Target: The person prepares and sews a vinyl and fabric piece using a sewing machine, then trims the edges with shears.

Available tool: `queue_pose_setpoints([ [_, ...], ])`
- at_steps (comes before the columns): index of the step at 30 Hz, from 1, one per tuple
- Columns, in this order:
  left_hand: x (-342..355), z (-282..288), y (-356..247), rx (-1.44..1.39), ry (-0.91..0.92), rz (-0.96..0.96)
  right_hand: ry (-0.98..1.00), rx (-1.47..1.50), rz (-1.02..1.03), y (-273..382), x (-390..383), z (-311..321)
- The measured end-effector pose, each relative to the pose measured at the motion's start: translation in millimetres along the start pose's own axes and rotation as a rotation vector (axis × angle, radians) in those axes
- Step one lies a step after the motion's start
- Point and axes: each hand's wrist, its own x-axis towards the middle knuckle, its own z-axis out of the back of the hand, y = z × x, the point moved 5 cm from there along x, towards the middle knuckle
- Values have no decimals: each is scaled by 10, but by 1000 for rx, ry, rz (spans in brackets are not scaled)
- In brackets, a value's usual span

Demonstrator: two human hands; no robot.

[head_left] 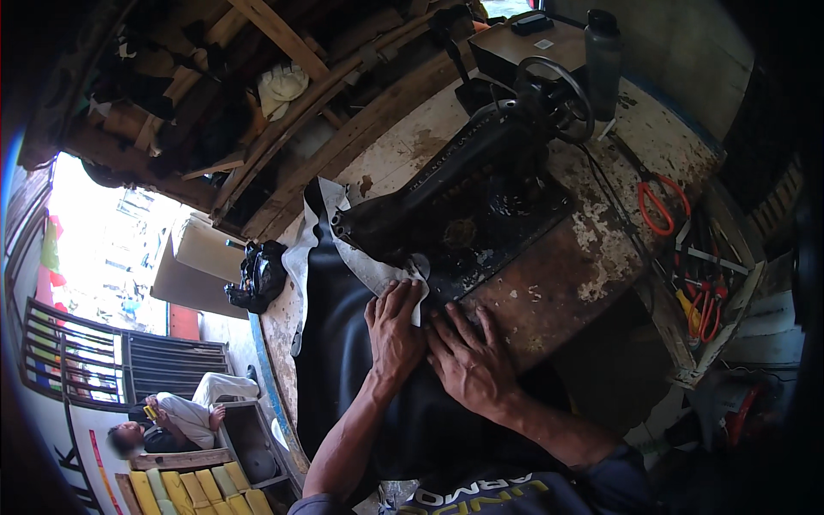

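Note:
An old black sewing machine [429,193] stands on the worn worktable. Under its needle end and down toward my body spreads a black, leather-like sheet [335,318], its pale grey underside [356,262] turned up along an edge. My left hand [396,333] is closed at that edge, fingers bunched together close to the presser foot. My right hand [470,359] lies palm down just to the right, fingers somewhat spread, with its fingertips by the front edge of the machine bed. The needle itself is too small to make out.
The handwheel [558,99] and a dark bottle [603,64] are at the back right. Orange-handled scissors [661,202] lie near a wooden tray [730,313] of tools. A black plastic bag [260,275] sits left. A person [184,421] reclines farther left, holding something yellow.

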Motion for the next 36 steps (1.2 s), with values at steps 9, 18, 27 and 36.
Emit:
queue_pose_setpoints([
  [9,106,33,102,-2,34,-60,59,13,-6,32,29,21],
  [18,206,35,278,-33,34,-198,131,71,24,57,47,13],
  [27,298,107,362,-170,83,-220,170,1,28,193,65,-81],
  [36,371,309,350,-247,239,-188,223,11,149,295,134,-209],
])
